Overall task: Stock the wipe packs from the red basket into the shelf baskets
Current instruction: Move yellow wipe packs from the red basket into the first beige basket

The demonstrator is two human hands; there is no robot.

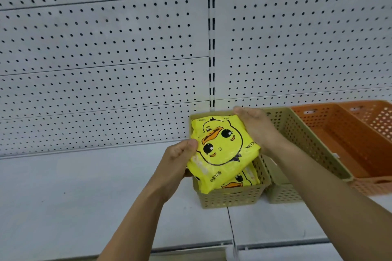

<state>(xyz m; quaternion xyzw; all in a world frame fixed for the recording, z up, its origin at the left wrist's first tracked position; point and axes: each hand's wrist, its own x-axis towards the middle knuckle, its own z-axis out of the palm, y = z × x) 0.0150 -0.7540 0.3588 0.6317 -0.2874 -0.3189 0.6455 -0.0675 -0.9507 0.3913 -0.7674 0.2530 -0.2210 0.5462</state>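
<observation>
A yellow wipe pack with a duck face (pixel 220 146) lies tilted on top of a small beige shelf basket (pixel 231 198). My left hand (pixel 180 154) grips the pack's left edge, thumb on top. My right hand (pixel 254 125) holds its upper right corner, fingers laid along the far edge. Under it, another yellow wipe pack (pixel 239 180) lies inside the same basket. The red basket is out of view.
A longer beige basket (pixel 307 140) stands just right of the small one, then two orange baskets (pixel 347 140) further right. All stand on a white shelf (pixel 84 193) backed by a white pegboard wall (pixel 106 48). The shelf's front edge runs along the bottom.
</observation>
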